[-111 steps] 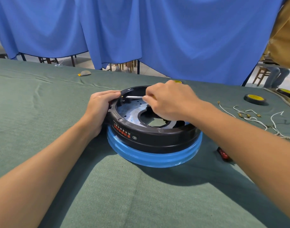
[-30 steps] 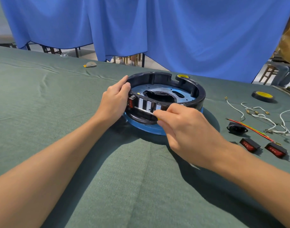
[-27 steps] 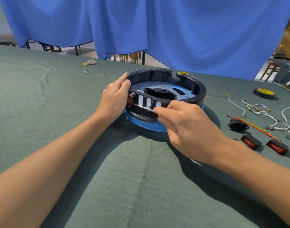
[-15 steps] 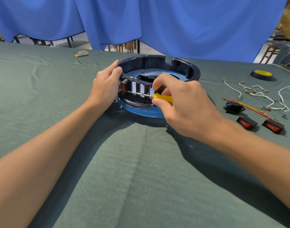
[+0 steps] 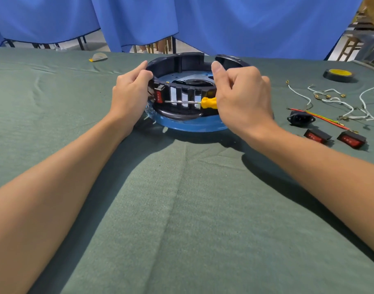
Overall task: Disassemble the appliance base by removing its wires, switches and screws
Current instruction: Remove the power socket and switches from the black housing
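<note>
The round appliance base (image 5: 182, 62), black with a blue lower ring, lies on the green cloth at mid-table. My left hand (image 5: 129, 96) grips its left rim beside a red switch (image 5: 159, 96) still seated in the front wall. My right hand (image 5: 241, 96) holds a yellow-handled screwdriver (image 5: 208, 102) level across the front slots, its metal tip against the red switch. The thumb of that hand points up.
To the right lie two loose red switches (image 5: 317, 135) (image 5: 351, 139), a black power socket (image 5: 299, 118) with red and yellow leads, white wires (image 5: 330, 100) and a black and yellow wheel (image 5: 339, 74). Blue curtains hang behind the table. A small tan item (image 5: 98, 57) sits far left.
The base was turned so its slotted front wall faces me. My right hand shifted the screwdriver from inside the base to the front, and its tip now meets the red switch.
</note>
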`<state>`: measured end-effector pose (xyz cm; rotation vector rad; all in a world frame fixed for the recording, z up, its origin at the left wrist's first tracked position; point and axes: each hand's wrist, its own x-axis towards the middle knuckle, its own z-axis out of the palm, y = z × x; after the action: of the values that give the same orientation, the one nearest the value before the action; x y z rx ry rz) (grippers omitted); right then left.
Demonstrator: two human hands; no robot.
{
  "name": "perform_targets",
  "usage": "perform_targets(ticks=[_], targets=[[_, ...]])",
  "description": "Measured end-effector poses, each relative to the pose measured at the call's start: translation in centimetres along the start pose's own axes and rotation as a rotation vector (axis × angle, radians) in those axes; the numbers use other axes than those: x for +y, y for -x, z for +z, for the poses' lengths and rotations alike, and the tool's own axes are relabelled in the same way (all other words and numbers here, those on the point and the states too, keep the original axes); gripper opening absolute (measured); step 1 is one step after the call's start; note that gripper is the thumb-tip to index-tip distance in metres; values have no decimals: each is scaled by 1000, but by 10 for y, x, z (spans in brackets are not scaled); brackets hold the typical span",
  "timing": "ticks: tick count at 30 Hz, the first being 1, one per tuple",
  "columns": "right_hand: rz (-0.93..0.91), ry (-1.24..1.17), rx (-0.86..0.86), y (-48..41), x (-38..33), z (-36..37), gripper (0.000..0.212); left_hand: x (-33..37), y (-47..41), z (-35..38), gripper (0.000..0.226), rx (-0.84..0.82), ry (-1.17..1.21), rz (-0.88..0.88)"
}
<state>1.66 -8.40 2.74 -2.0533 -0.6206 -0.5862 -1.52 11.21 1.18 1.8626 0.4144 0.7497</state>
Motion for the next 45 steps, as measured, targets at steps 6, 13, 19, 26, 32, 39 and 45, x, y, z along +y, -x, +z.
perform_targets(ticks=[6, 13, 19, 26, 32, 39, 45], targets=[[112, -14, -56, -15, 7, 2, 57, 0, -2, 3, 53, 49, -8, -12], [200, 42, -103, -33, 7, 1, 52, 1, 3, 10, 50, 96, -111, 87], [605, -115, 103, -22, 9, 16, 42, -2, 1, 14, 41, 116, -217, 167], [532, 99, 239, -19, 7, 29, 60, -5, -2, 13, 40, 96, -183, 120], [390, 142, 280, -22, 14, 29, 59, -5, -3, 12, 38, 125, -186, 97], [462, 191, 315, -24, 13, 29, 58, -5, 1, 13, 42, 125, -184, 139], [316, 206, 190, -7, 12, 15, 65, -3, 4, 11, 27, 154, -211, 171]])
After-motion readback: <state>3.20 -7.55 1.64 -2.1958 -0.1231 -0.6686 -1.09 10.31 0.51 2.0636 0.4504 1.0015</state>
